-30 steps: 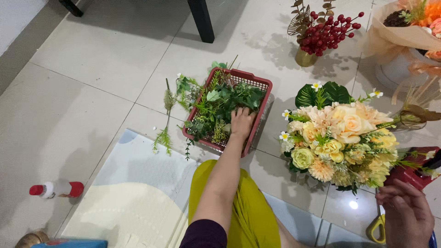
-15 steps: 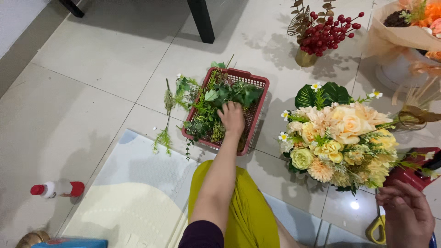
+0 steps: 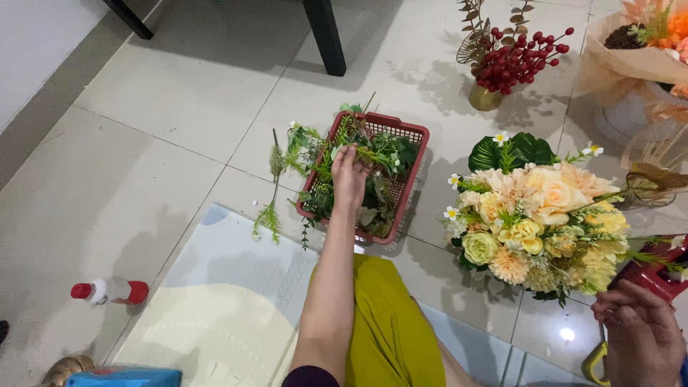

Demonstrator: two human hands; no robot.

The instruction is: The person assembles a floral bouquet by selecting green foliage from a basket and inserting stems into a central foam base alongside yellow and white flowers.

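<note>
The left hand point(image 3: 350, 175) reaches far out over a red plastic basket point(image 3: 416, 154) on the tiled floor point(image 3: 143, 143). Its fingers are closed on a green leafy stem point(image 3: 373, 154) that lies across the top of the basket. The basket is full of green leaves and small white flowers. Some leafy sprigs point(image 3: 271, 208) hang out over its left side and lie on the floor.

The right hand point(image 3: 641, 340) is low at the near right corner. Its fingers are curled, but it is hard to tell if it holds anything. It is just beside a dark red pot point(image 3: 656, 269), and a yellow handle point(image 3: 593, 362) shows under it.

Right of the basket stands a big bunch of cream and yellow flowers point(image 3: 537, 222). Far behind it is a small gold vase with red berries point(image 3: 512, 61). A wrapped orange bouquet point(image 3: 638, 50) is at the far right.

Near left, a small white bottle with a red cap point(image 3: 107, 291) lies on its side beside a pale mat point(image 3: 215, 315). The person's yellow-green clothes point(image 3: 390, 330) show in the middle.
</note>
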